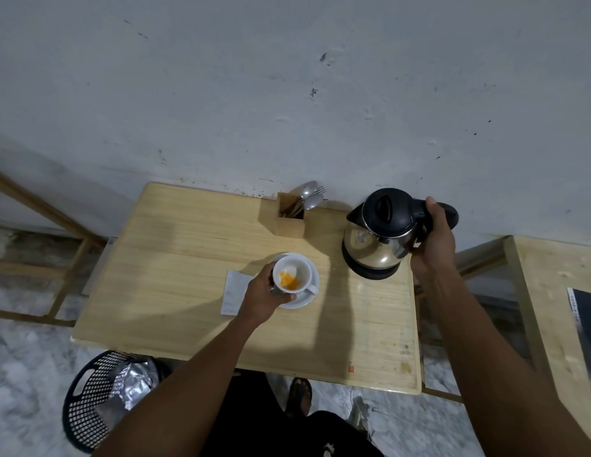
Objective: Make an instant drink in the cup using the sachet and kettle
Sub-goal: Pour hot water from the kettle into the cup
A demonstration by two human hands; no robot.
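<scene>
Both hands are closed: your left hand steadies the cup, your right hand grips the kettle handle. Pour too fast and hot water could splash your fingers or scatter the orange powder.

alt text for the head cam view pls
Seen from above, a person's right hand grips the handle of a steel kettle on a wooden table, while the left hand holds a white cup with orange powder inside, on a saucer.

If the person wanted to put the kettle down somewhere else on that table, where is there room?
The table's left half, between the wall edge and the white paper, is bare. So is the near strip in front of the saucer. It's crowded along the wall: spoon holder, then kettle on its base.
</scene>
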